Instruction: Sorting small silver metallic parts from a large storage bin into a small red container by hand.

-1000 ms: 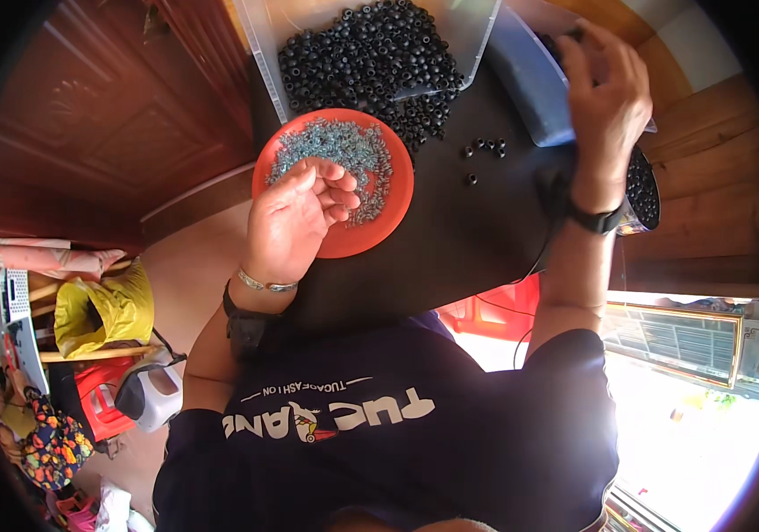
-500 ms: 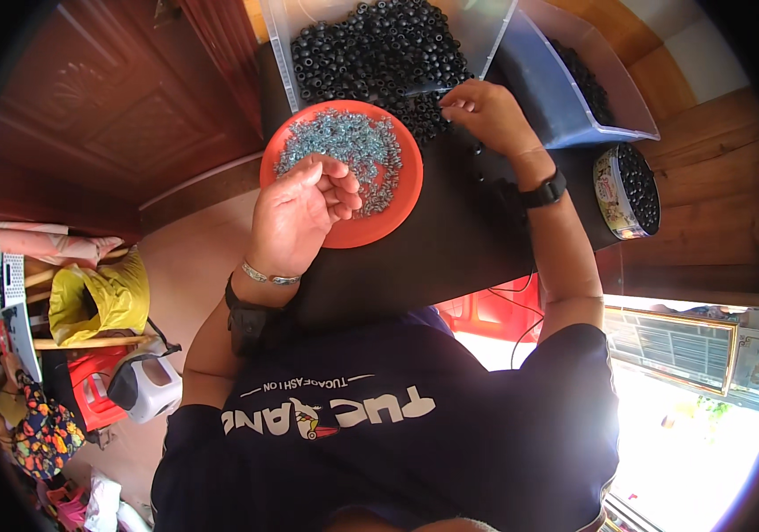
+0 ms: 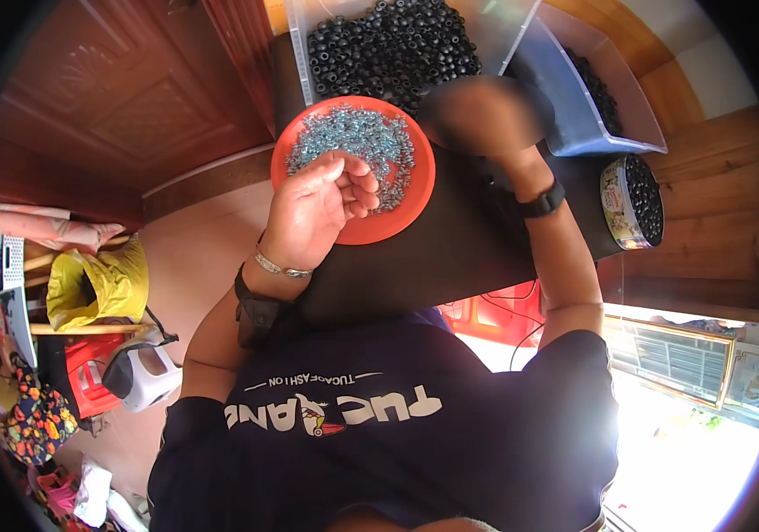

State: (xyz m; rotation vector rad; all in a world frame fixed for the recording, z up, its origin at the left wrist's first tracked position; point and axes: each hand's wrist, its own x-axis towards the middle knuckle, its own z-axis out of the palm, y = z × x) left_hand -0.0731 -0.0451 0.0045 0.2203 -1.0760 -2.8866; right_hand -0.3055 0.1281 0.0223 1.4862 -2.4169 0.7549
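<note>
My left hand point(image 3: 319, 208) is palm up over the near left part of a round orange-red plate point(image 3: 360, 234). Its fingers are curled in with the thumb against them, and whatever they may hold is hidden. Many small silvery metal pieces point(image 3: 348, 129), too small to name, cover the plate. To the plate's right, my right hand point(image 3: 484, 122) is at the near edge of a clear plastic bin point(image 3: 298, 58) of black ring-shaped parts point(image 3: 397, 44). A dark blur covers its fingers, so their pose and contents do not show.
A bluish plastic bin point(image 3: 614, 144) with more black parts stands at the far right. Nearer, a round printed tub point(image 3: 616, 208) holds black pieces at the right end of the dark tabletop point(image 3: 450, 222). A red stool point(image 3: 499, 309) is below the table's near edge.
The whole view has shifted slightly, so the plate and bins appear further right. My left hand keeps its curled pose over the plate. My right hand, its fingers visible before, is now blurred.
</note>
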